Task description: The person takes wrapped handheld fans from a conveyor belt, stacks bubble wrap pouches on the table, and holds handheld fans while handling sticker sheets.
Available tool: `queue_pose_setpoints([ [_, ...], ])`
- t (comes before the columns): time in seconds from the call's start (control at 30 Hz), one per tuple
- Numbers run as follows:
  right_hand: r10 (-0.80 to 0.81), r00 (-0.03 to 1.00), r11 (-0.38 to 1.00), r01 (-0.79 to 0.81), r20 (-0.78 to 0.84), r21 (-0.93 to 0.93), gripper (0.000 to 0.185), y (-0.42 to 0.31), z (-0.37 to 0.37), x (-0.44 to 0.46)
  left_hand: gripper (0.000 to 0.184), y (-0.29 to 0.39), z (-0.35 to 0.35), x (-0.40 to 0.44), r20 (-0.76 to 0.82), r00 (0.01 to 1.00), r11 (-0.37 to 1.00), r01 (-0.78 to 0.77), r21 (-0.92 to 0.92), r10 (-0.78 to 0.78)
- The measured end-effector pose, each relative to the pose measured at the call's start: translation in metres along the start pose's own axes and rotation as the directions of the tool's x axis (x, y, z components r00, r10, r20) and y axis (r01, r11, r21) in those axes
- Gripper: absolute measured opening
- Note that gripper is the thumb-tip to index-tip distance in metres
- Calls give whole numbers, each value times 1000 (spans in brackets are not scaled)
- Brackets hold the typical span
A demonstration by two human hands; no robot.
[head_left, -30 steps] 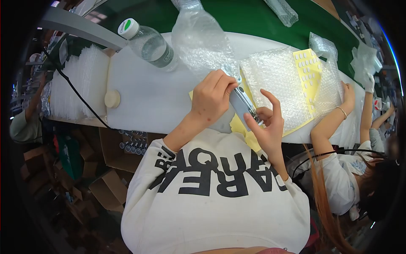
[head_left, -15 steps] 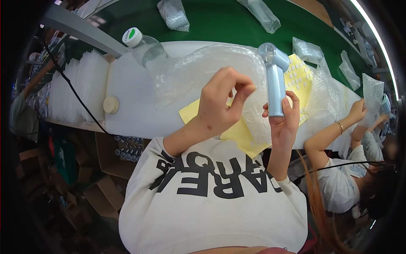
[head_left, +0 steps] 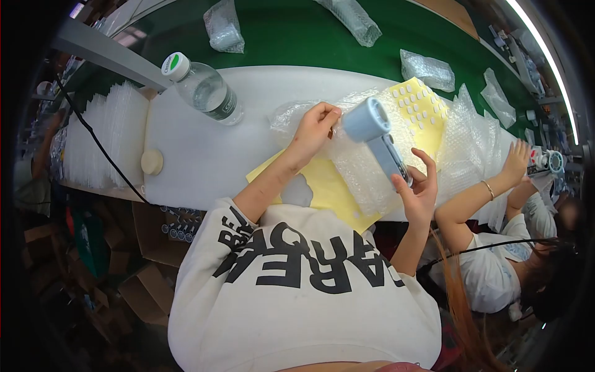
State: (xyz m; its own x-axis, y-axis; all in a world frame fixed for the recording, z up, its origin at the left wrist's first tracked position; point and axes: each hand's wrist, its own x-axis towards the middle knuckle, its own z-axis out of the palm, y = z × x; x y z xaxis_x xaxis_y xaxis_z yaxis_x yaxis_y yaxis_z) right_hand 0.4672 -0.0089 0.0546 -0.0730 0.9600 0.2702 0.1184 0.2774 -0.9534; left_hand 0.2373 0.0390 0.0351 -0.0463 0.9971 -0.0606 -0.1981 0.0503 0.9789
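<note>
A light blue handheld fan is tilted over the table, its round head toward the upper left. My right hand is closed around the lower end of its handle, with the thumb in front. Near the fan's head, my left hand has its thumb and fingertips pinched together; what lies between them, if anything, I cannot make out. Clear bubble wrap lies beneath the fan and behind my left fingertips. Under it is yellow backing paper, and another yellow sheet with rows of small white stickers lies behind.
A clear bottle with a white cap stands at the back left, near a stack of clear sleeves and a round cream disc. Wrapped items lie on the green surface. A co-worker's arm is at the right.
The fan has turned from upright to tilted, its head swinging down and left. My left hand has drawn back left. The bubble wrap has settled lower, uncovering the bottle.
</note>
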Motion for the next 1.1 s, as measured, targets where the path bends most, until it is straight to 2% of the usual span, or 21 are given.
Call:
queue_pose_setpoints([
  [0.1, 69, 995, 927, -37, 73, -372, 38, 3, -2, 4, 12, 4, -5, 2, -32, 992, 991, 124, -51, -126],
  [0.13, 66, 995, 928, -35, 72, -372, 38, 0, 0, 5, 12, 8, -4, 2, -31, 992, 991, 121, -50, -123],
  [0.17, 79, 995, 908, -45, 64, -417, 36, -9, 3, 7, 10, 13, 1, 0, -13, 997, 989, -74, 131, 76],
  [0.23, 111, 993, 859, -73, 44, -507, 31, -28, 8, 7, 7, 25, 15, -8, 126, 895, 782, -437, 444, 428],
  [0.3, 132, 991, 829, -92, 33, -552, 29, -33, 17, 6, 6, 32, 25, -12, 234, 799, 599, -578, 555, 555],
  [0.37, 119, 992, 948, -124, -36, -294, 24, -29, 28, 7, 5, 35, 38, -13, 371, 610, 297, -722, 625, 701],
  [0.43, 118, 988, 993, -120, -100, -15, 21, -27, 32, 11, 12, 41, 47, -14, 517, 386, -40, -771, 635, 765],
  [0.5, 191, 979, 944, -163, -72, 286, 24, -25, 34, 17, 11, 52, 50, -23, 473, 341, -41, -776, 630, 813],
  [0.57, 269, 951, 730, -304, 152, 612, 30, -22, 33, 21, 11, 63, 52, -34, 381, 251, -45, -783, 620, 890],
  [0.63, 173, 905, 427, -425, 389, 798, 36, -21, 30, 27, 12, 77, 52, -35, 331, 188, -61, -785, 616, 925],
  [0.7, -22, 846, 194, -519, 532, 833, 44, -30, 25, 35, 11, 94, 53, -28, 222, 290, 157, -867, 473, 931],
  [0.77, -101, 826, 233, -522, 554, 821, 52, -36, 18, 40, 10, 114, 55, -20, 135, 416, 368, -886, 281, 899],
  [0.83, -77, 837, 416, -468, 543, 780, 54, -27, 12, 43, 6, 156, 54, -8, 150, 498, 446, -849, 282, 854],
  [0.87, -43, 847, 581, -410, 530, 703, 56, -22, 10, 47, 6, 167, 55, 2, 157, 482, 432, -861, 268, 862],
  [0.9, -11, 859, 728, -344, 512, 593, 59, -20, 7, 52, 6, 176, 58, 12, 131, 652, 643, -758, 106, 747],
  [0.93, 57, 862, 740, -375, 504, 559, 59, -21, 5, 56, 6, 183, 61, 19, 147, 788, 801, -596, -60, 597],
  [0.97, 124, 861, 747, -408, 493, 525, 59, -27, 6, 62, 6, 185, 62, 23, 198, 742, 764, -642, -61, 640],
  [1.0, 226, 831, 611, -528, 509, 590, 57, -39, 15, 64, 6, 184, 63, 27, 256, 692, 726, -685, -60, 675],
  [1.03, 206, 846, 615, -502, 491, 607, 57, -44, 17, 72, 6, 185, 65, 25, 280, 675, 715, -696, -63, 683],
  [1.07, 95, 762, 431, -611, 640, 664, 50, -46, 20, 82, 5, 185, 67, 19, 395, 610, 662, -750, 5, 688],
  [1.1, -20, 646, 250, -735, 763, 630, 43, -49, 22, 93, 4, 182, 68, 16, 503, 546, 599, -798, 67, 670],
])
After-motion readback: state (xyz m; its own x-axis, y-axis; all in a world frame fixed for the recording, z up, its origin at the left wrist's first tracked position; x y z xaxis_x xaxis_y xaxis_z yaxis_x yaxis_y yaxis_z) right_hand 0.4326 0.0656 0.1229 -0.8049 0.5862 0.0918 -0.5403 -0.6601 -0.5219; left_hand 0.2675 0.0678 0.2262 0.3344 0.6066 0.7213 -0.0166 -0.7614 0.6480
